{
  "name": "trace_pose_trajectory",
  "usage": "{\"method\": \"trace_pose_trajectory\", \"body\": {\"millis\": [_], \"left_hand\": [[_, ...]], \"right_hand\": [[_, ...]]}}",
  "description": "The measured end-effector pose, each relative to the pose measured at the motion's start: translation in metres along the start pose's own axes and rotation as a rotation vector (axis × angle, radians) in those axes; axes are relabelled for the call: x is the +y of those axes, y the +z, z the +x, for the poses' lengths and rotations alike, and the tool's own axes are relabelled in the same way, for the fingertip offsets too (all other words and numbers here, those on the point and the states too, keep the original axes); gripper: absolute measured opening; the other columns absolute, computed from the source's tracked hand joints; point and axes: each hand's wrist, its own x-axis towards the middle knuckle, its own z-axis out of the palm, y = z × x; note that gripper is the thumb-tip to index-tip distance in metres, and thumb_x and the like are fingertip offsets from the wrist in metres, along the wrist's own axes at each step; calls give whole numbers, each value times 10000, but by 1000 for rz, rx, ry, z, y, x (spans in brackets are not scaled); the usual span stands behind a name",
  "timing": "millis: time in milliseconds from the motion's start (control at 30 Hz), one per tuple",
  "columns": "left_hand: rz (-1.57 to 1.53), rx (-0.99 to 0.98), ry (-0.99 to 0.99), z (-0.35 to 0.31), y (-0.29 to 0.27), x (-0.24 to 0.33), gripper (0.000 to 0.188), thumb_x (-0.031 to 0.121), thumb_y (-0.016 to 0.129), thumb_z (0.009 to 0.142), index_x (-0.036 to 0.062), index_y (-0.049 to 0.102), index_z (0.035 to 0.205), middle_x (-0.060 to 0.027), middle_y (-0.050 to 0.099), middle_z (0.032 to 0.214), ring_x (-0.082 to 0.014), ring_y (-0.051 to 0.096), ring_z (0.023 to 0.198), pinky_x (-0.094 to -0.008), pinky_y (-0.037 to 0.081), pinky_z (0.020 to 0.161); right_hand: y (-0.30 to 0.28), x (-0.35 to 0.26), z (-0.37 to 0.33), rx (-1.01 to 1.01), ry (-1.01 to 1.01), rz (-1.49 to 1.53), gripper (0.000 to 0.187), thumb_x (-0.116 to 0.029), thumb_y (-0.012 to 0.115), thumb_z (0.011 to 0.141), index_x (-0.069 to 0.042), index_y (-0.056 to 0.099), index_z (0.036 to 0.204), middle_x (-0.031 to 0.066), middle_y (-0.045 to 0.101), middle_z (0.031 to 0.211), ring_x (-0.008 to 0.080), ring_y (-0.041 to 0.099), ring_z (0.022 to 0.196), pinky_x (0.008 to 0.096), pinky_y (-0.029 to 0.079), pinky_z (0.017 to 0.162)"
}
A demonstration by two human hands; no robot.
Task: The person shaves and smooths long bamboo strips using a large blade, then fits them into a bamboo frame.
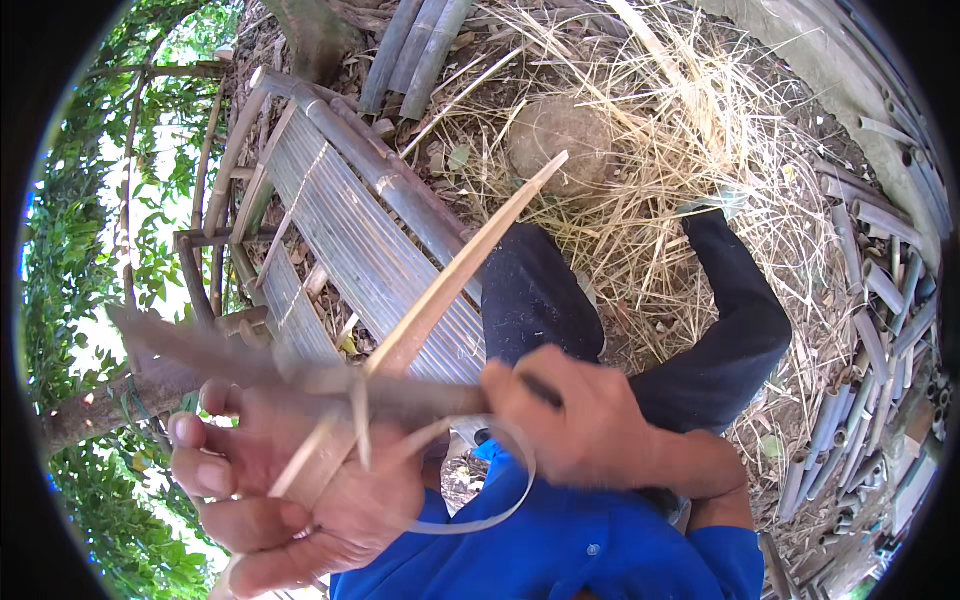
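Observation:
My left hand point(345, 520) is turned palm up with its fingers curled around the lower part of a pale split bamboo strip point(455, 280). From the palm the strip slants up and away to the right, ending in a narrow tip. A large knife point(225, 352), its blade blurred by motion, crosses the strip just above my left palm. Wrapped around its handle is my right hand point(590, 420). A thin curled shaving point(530, 470) loops below the handle, between my hands. Where blade and strip meet is smeared.
A low bamboo bench point(350, 225) with a slatted top stands to the left of my legs. Straw point(690, 130) litters the ground ahead, around a round stone-like block point(560, 140). Several cut bamboo tubes point(880, 290) are piled at the right. Leafy plants point(80, 300) border the left.

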Motion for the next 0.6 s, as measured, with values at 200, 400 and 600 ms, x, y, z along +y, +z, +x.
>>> {"method": "trace_pose_trajectory", "body": {"millis": [200,400,600], "left_hand": [[386,3,133,8,-4,-4,469,468,364,1102,184,384,729,42,407,767,-242,488,1053,-502,370,976],[534,-9,135,18,-11,-8,478,449,356,1099,178,415,710,-20,484,821,-261,507,1051,-484,364,927],[437,-86,96,29,-26,-12,449,406,359,1090,183,435,708,-48,539,850,-273,540,1047,-466,334,939]], "right_hand": [[2,1,1,23,-95,-24,423,-129,802,807,20,654,1174,91,584,829,213,633,574,338,542,467],[11,15,3,-18,95,-86,233,-114,645,869,-56,622,1093,90,537,756,241,644,604,346,529,454],[41,85,-1,-85,308,-235,209,-129,652,880,-58,612,1072,109,566,766,272,651,542,369,554,448]]}}
